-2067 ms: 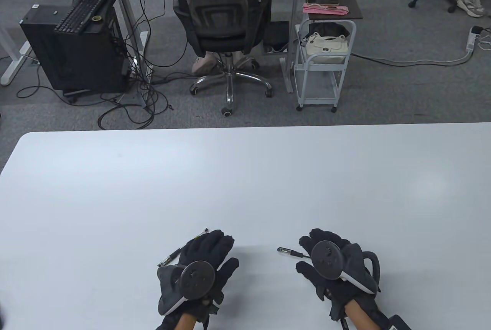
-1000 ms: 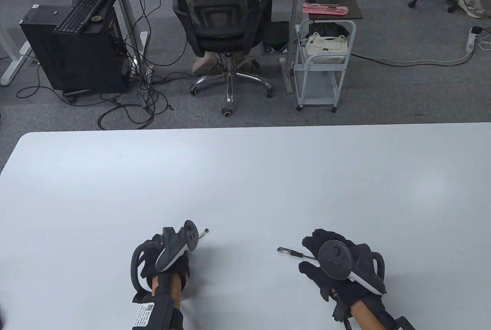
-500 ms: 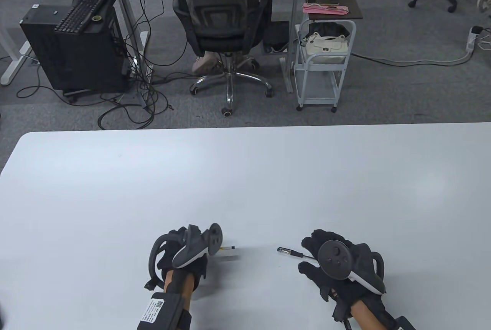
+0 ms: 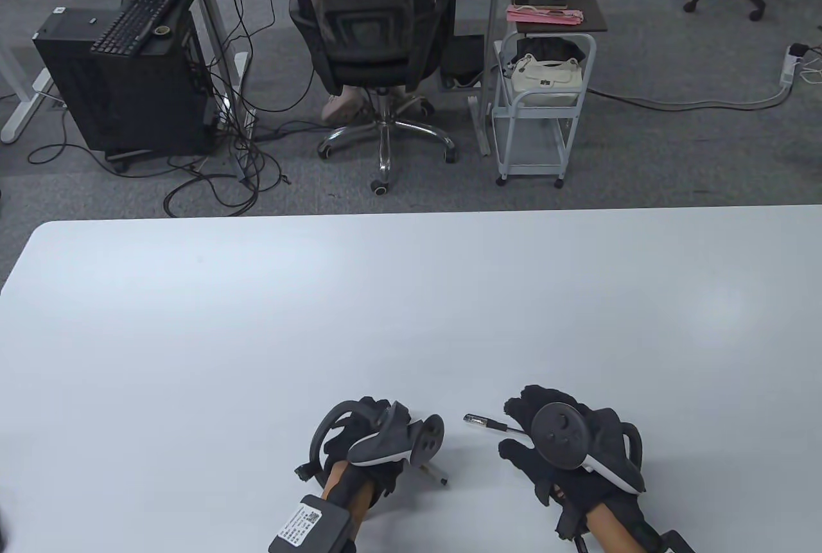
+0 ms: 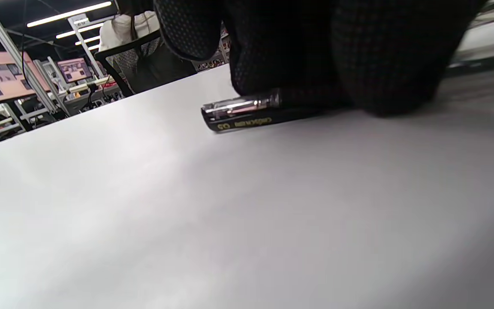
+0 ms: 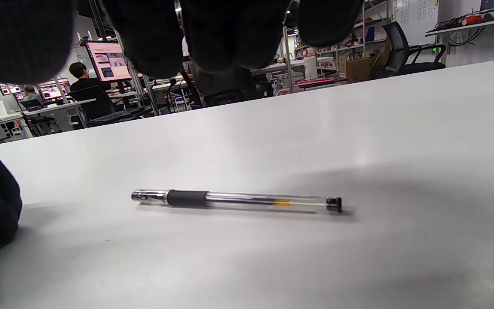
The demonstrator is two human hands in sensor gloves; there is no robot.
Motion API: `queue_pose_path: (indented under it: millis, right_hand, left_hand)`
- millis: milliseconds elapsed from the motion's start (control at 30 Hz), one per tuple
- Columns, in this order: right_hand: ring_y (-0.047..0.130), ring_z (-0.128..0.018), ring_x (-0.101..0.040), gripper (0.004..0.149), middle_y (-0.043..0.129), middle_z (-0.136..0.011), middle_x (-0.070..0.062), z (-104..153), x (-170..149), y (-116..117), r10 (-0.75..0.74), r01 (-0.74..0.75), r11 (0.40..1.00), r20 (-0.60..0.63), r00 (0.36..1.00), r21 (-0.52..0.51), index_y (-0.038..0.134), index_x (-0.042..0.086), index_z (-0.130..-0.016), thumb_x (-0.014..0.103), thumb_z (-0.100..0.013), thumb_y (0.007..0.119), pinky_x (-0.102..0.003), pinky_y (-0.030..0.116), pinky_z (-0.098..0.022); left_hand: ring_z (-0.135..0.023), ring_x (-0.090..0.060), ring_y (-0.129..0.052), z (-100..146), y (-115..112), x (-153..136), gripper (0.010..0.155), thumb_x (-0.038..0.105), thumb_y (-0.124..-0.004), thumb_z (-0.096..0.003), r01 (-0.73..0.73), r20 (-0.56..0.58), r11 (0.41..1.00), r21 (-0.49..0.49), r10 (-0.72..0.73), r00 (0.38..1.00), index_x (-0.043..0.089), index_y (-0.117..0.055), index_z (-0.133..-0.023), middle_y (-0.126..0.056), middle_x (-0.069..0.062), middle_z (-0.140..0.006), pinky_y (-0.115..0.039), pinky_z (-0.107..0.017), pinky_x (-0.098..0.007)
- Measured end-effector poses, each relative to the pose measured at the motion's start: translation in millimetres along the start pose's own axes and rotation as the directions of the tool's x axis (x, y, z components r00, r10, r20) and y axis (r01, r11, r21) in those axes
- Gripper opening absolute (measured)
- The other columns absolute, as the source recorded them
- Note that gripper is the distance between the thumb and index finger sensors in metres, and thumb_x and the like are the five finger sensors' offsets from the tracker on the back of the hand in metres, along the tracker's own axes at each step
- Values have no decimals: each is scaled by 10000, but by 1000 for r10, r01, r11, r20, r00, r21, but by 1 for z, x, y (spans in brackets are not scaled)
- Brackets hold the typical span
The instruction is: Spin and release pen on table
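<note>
My left hand (image 4: 385, 447) is turned on its side near the front edge of the white table (image 4: 411, 296). It holds a dark pen whose end (image 4: 437, 477) pokes out toward the lower right. In the left wrist view my fingers (image 5: 315, 51) close over this pen (image 5: 240, 115), which lies against the tabletop. My right hand (image 4: 546, 428) rests palm down and open to the right. A second, clear pen with a black grip (image 4: 488, 422) lies on the table just left of it. In the right wrist view this pen (image 6: 234, 200) lies free below my fingers (image 6: 212, 30), untouched.
Beyond the table's far edge are an office chair (image 4: 366, 20), a white cart with a bag (image 4: 546, 84) and a computer tower with a keyboard (image 4: 122, 65) on the grey floor. All stand apart from the hands.
My left hand has moved right and toward the front edge while turning. Its pen swung from pointing up-right to pointing down-right. The right hand and its pen have not moved.
</note>
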State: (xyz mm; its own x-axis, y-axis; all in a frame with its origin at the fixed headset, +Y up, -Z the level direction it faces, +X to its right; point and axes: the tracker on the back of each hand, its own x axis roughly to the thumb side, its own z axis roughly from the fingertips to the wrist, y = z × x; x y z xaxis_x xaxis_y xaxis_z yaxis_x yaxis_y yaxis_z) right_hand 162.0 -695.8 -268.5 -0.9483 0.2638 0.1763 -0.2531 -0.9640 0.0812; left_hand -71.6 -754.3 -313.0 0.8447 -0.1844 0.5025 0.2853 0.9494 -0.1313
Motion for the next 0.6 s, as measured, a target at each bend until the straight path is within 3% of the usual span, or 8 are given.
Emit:
queue_pose_path:
  millis: [267,433,600]
  right_hand:
    - [604,-1002,-382,636,593,-1091,-89,1,0,-1,-5,5,1000,2,1000,-3,677,263,-986,559,-435,787,-647,533,-673]
    - [603,-1002,-383,634,592,-1092,-90,1,0,-1,0,0,1000,2,1000,1,678,264,-986,559,-436,787,-647,533,-672]
    - [605,-1000,-384,633,594,-1091,-90,1,1,0,4,-5,1000,3,1000,14,677,264,-987,560,-437,784,-647,533,-672]
  left_hand:
    - [-915,-261,-804,12,9,-13,521,377,-933,-381,-30,-33,996,80,33,999,309,-809,-882,-783,-6,-998,-556,-759,-585]
    - [-927,-276,-792,20,13,-15,610,547,-924,-335,59,-88,994,89,-51,995,297,-823,-882,-775,-20,-1009,-545,-758,-603]
    - [-956,-287,-762,17,5,-7,672,613,-903,-313,86,-101,993,77,-78,992,299,-809,-900,-740,-26,-1040,-534,-761,-608]
